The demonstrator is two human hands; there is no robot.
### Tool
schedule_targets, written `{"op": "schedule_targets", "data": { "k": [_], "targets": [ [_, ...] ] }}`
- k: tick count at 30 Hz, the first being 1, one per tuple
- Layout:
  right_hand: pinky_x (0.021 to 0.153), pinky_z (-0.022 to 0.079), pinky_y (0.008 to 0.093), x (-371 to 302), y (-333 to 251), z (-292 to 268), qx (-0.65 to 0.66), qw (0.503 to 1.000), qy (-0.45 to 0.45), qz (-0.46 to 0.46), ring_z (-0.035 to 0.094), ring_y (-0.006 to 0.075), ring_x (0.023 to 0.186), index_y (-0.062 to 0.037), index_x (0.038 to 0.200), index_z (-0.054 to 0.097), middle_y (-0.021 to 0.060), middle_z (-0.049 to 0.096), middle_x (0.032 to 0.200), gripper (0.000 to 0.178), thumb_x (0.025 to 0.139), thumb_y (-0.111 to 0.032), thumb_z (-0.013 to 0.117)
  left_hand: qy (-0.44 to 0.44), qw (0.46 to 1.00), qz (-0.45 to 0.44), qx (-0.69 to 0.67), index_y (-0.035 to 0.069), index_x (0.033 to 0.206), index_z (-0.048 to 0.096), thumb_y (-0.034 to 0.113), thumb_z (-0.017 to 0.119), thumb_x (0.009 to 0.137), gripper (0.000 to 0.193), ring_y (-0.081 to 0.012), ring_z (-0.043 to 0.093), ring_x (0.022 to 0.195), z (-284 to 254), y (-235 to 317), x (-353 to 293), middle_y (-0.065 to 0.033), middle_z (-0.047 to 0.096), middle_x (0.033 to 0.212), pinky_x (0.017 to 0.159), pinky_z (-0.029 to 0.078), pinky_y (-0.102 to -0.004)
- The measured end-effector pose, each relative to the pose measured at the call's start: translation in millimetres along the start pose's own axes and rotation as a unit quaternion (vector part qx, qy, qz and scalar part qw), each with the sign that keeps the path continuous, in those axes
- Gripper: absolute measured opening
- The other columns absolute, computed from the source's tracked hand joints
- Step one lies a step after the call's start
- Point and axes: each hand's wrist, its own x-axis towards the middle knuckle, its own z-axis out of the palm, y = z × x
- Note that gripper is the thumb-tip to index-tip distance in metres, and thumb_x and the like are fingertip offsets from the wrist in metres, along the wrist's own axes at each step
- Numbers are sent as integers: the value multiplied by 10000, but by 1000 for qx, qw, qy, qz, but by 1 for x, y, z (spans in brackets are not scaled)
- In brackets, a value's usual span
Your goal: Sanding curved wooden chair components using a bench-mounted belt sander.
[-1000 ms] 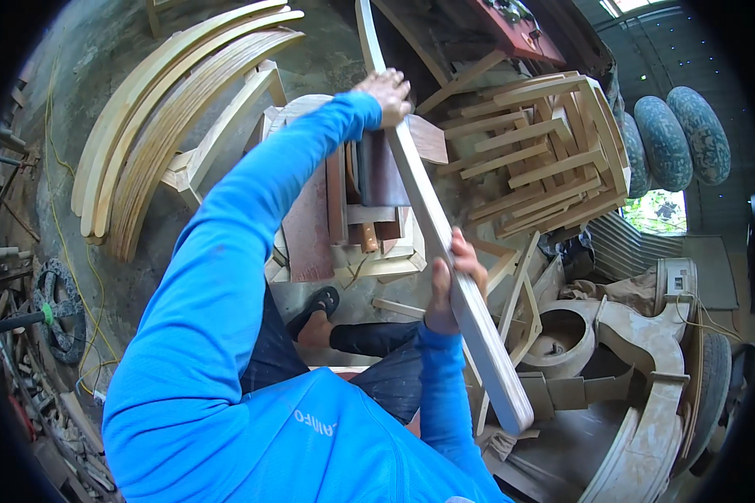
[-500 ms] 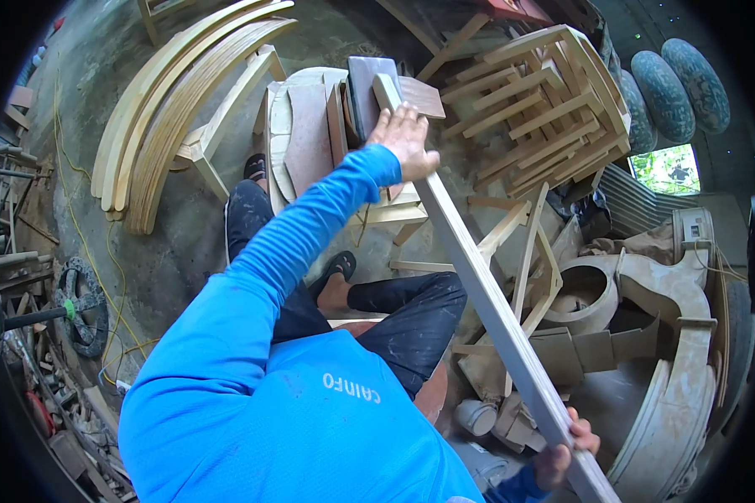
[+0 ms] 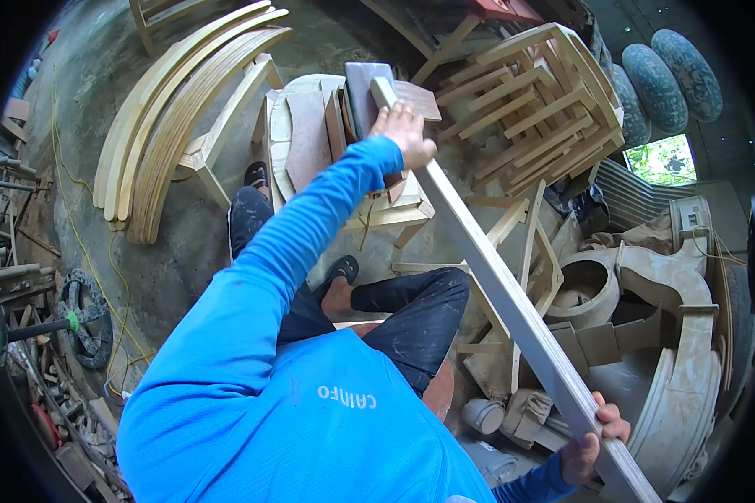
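A long, straight wooden beam (image 3: 512,285) runs slantwise from the middle top down to the lower right. My left hand (image 3: 404,136) lies over it close to its far end, fingers across the top and thumb on the right side. Under that far end is a flat grey-faced board (image 3: 361,94) on a low wooden workbench (image 3: 382,220). Further down, my right hand (image 3: 594,440) is closed round the beam near the lower edge of the view, its fingers curled over the far side. Thin wooden panels (image 3: 310,138) stand on the bench beside my left hand.
Curved wooden strips (image 3: 176,117) are stacked at the upper left. Slatted wooden frames (image 3: 545,109) pile up at the upper right. A bulky machine housing (image 3: 679,277) stands at right, near a light wooden frame (image 3: 528,251). A yellow cord (image 3: 113,310) crosses the floor at left.
The beam's near end has swung to the right, and my right hand has moved right with it. My left hand stays near the far end, almost where it was.
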Motion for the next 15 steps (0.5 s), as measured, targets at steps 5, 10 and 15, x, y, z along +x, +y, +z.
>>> {"op": "schedule_targets", "data": {
  "k": [5, 10, 15],
  "targets": [
    [1060, 457, 620, -27, -11, -25, 76, 993, 10, -86, 611, 445, 1159, -70, 1211, 564, 240, 626, 1197, 354, 881, -106, 685, 10, 997, 11, -77, -36, 1515, 407, 429, 453, 919, 757, -374, 145, 1570, 14, 28, -37, -253, 239, 1656, 1274, 86, -508],
    [1124, 357, 535, -38, 34, 5, 43, 996, 74, -8, 546, 324, 1187, -161, 1061, 424, 93, 535, 1078, 451, 830, -273, 795, 2, 1000, 9, -13, -30, 1532, 384, 392, 441, 925, 741, -368, 150, 1572, -5, -9, -4, -239, 249, 1657, 1271, 81, -533],
    [1130, 359, 541, -42, 100, 84, 100, 992, 57, -55, 546, 298, 1157, -157, 1090, 459, 110, 547, 1123, 378, 864, -229, 753, -7, 999, 12, 37, -13, 1537, 394, 388, 458, 928, 732, -351, 129, 1580, -2, -47, 40, -228, 239, 1665, 1275, 73, -525]
  ]
}}
